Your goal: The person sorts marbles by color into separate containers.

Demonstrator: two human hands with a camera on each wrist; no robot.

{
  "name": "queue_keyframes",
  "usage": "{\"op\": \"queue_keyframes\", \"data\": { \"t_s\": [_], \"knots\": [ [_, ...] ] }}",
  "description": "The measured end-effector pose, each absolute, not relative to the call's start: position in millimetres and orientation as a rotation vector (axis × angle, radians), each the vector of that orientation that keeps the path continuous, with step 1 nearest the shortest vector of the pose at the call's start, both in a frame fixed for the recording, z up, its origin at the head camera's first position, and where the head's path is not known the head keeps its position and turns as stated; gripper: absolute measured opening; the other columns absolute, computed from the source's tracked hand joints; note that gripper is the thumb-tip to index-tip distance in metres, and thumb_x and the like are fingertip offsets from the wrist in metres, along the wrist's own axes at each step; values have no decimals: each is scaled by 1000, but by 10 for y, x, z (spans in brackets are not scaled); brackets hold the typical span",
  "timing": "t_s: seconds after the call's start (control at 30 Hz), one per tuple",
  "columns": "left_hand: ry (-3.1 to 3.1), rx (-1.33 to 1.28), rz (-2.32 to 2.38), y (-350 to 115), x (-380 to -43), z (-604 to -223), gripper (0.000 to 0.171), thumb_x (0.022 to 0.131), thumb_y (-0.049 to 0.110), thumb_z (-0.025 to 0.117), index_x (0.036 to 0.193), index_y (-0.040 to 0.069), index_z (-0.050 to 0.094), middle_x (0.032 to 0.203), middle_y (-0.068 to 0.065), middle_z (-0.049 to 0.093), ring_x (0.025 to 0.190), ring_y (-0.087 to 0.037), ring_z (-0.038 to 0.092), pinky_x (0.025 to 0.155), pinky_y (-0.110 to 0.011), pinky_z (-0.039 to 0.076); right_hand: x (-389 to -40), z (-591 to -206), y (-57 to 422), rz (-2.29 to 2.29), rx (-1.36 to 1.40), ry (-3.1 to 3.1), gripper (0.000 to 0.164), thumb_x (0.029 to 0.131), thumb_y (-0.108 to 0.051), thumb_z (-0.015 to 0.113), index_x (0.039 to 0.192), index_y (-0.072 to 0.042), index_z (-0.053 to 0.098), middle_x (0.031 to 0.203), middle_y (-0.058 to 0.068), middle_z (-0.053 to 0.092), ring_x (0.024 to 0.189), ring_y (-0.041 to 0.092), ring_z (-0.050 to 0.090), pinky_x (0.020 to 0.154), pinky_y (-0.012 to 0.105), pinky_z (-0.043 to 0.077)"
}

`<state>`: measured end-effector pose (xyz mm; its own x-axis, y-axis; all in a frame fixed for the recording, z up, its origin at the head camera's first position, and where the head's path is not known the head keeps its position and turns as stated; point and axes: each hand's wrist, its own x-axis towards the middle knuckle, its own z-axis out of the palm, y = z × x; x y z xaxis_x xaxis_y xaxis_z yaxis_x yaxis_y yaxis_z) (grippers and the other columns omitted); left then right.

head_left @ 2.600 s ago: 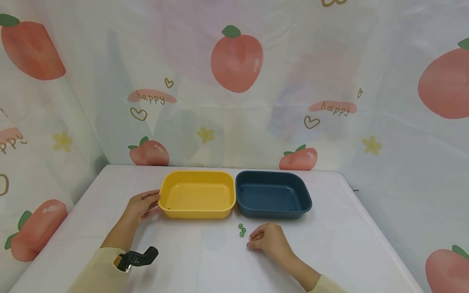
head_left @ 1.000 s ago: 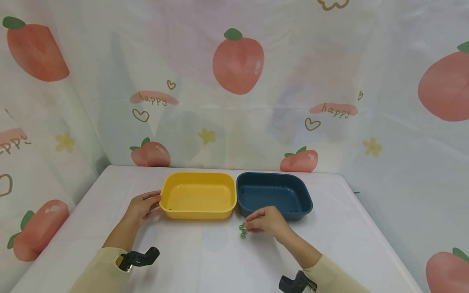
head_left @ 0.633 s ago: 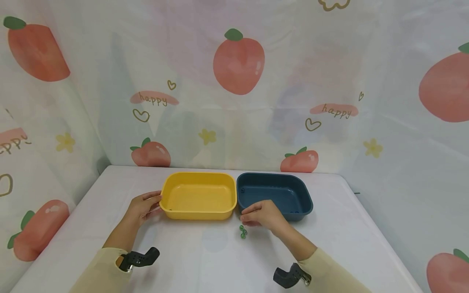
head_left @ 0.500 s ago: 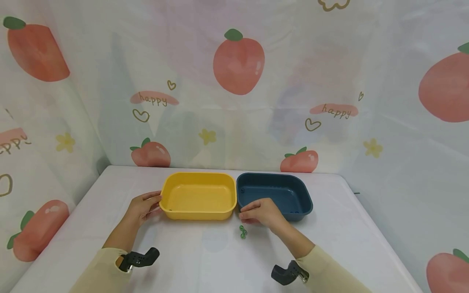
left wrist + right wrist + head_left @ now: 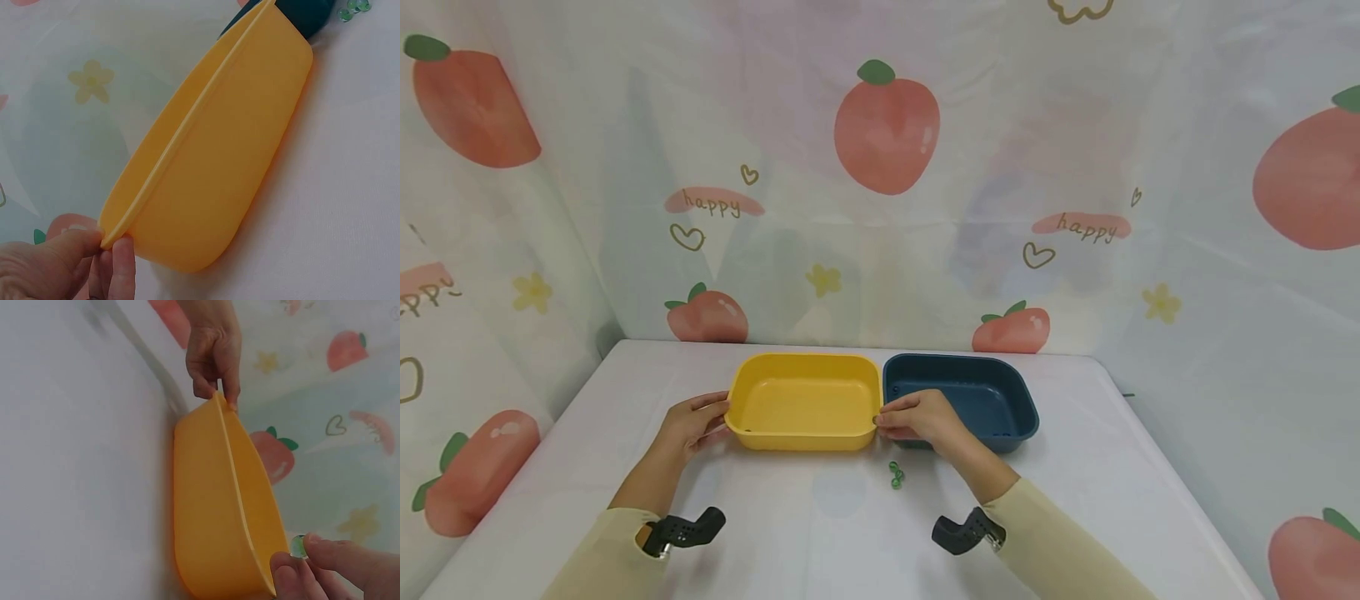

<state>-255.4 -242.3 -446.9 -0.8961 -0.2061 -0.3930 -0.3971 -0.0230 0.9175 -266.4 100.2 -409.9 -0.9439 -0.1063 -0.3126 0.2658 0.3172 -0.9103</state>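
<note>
My right hand [image 5: 917, 417] pinches a clear green glass marble [image 5: 299, 546] between thumb and fingertips. That hand hovers at the near right corner of the yellow bin [image 5: 805, 441], in front of the dark blue bin [image 5: 973, 436]. Over at the yellow bin's left end, my left hand [image 5: 688, 425] grips the rim, thumb on one side and fingers on the other in the left wrist view. Three more green marbles [image 5: 896, 475] lie close together on the white table, in front of the gap between the bins. My right hand covers part of the blue bin's near wall.
Both bins stand side by side near the back of the white table [image 5: 760, 517]. A patterned cloth [image 5: 910, 267] with peaches hangs behind it. Small dark spots show inside both bins; what they are I cannot tell. Black camera mounts [image 5: 688, 529] sit at both wrists.
My right hand has risen from beside the marbles on the table and moved up and left to the yellow bin's corner. The left hand keeps its grip on the rim.
</note>
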Motion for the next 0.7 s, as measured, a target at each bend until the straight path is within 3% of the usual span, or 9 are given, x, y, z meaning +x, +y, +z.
{"op": "queue_keyframes", "data": {
  "t_s": [0.33, 0.7],
  "knots": [
    [2102, -640, 2042, -2427, -2556, -4470, 50, 98, 15, 61, 143, -2, 47, 133, -21, 57, 83, -8, 66, 87, -34, 57, -2793, -4137, 868, -1707, 147, 2266, 21, 80, -3, 79, 99, 4, 74, 93, 16, 75, 78, 22, 75, 72, 30, 61],
    [2115, -653, 2019, -2430, -2572, -4493, 49, 99, 17, 60, 143, 0, 48, 139, -22, 53, 91, -11, 67, 88, -32, 57, -2824, -4199, 833, -1646, 162, 2323, 22, 79, -7, 81, 99, 2, 75, 92, 14, 76, 77, 20, 74, 69, 27, 61]
  ]
}}
